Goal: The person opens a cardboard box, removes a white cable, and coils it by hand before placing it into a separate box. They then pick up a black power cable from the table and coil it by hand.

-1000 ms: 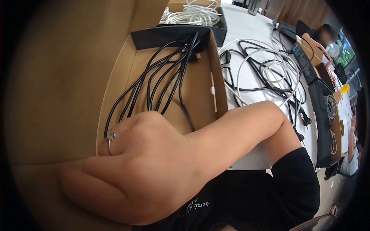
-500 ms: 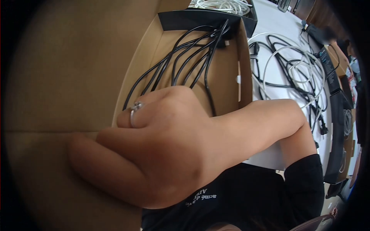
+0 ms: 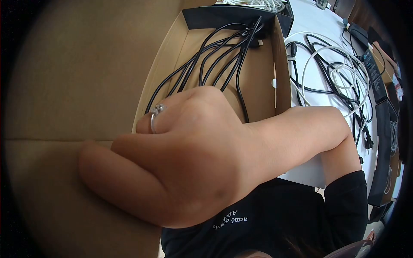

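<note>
My right hand (image 3: 189, 150) is large in the middle, back of the hand toward me, fingers curled in and a ring on one finger. Its thumb lies against a big brown cardboard panel (image 3: 81, 77); what the curled fingers hold, if anything, I cannot make out. Just beyond the knuckles, black cables (image 3: 211, 56) run lengthwise through an open cardboard box (image 3: 262, 99), and their near ends pass out of sight behind the hand. Black plugs (image 3: 254, 42) sit at the box's far end. My left hand is out of view.
On the white table (image 3: 307, 26) right of the box lie loosely coiled black and white cables (image 3: 340, 77). A dark box with white cables (image 3: 258, 4) stands behind. More dark boxes (image 3: 383, 142) line the far right, and a person's arm (image 3: 383, 50) shows at upper right.
The view has shifted slightly, so the box and cables appear farther right and higher. My right hand keeps its closed shape beside the cardboard panel.
</note>
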A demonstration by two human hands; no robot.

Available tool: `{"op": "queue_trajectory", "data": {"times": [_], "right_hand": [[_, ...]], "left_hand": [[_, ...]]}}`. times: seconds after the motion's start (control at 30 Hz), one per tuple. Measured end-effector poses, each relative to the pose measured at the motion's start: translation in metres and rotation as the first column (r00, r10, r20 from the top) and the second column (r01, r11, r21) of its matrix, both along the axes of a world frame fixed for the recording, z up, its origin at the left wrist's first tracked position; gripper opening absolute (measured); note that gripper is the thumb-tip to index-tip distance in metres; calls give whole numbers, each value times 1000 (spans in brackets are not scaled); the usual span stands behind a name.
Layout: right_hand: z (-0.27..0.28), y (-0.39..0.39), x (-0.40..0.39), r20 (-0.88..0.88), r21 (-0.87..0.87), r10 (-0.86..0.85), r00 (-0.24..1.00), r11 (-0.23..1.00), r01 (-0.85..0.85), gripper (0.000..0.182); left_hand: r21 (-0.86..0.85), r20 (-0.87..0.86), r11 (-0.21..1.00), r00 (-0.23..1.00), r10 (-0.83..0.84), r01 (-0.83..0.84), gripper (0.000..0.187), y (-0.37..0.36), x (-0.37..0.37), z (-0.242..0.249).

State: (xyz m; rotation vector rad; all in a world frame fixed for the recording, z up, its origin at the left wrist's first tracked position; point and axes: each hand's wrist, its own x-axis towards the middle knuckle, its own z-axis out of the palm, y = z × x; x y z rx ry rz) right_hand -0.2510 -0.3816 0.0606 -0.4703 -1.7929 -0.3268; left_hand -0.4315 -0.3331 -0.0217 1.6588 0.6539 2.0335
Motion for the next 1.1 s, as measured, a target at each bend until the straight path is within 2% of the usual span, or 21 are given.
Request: {"op": "queue_trajectory", "data": {"times": [0.13, 0.23, 0.3, 0.4, 0.5, 0.63, 0.87, 1.03, 1.1], "right_hand": [[2, -1, 0, -12, -32, 37, 999, 999, -38, 26], [6, -6, -1, -88, -154, 78, 993, 984, -91, 20], [8, -6, -2, -127, -165, 78, 989, 981, -98, 17], [6, 0, 0, -66, -116, 58, 996, 991, -66, 17], [3, 4, 0, -8, -146, 61, 998, 987, -61, 16], [2, 6, -3, -16, -67, 10, 1000, 998, -11, 12], [5, 4, -1, 10, -87, -24, 1000, 996, 25, 13], [5, 5, -2, -84, -150, 104, 991, 982, -116, 16], [6, 4, -2, -76, -157, 86, 993, 983, -97, 17]], "left_hand": [[-1, -5, 1000, 1000, 0, 0, 59, 0, 1, 2], [-2, -6, 1000, 1000, 2, -2, 59, 0, 1, 3], [-4, -7, 1000, 1000, 1, -1, 59, 0, 1, 4], [-7, -8, 1000, 1000, 5, -5, 59, 0, 1, 6], [-8, -11, 1000, 1000, 5, -5, 59, 3, 2, 10], [-7, -3, 1000, 1000, 3, -3, 59, 5, 2, 13], [-7, -3, 1000, 1000, -5, 5, 59, 9, 4, 13], [1, -5, 1000, 1000, -8, 8, 59, 10, 7, 14], [0, -4, 1000, 1000, -8, 8, 59, 10, 8, 15]]}}
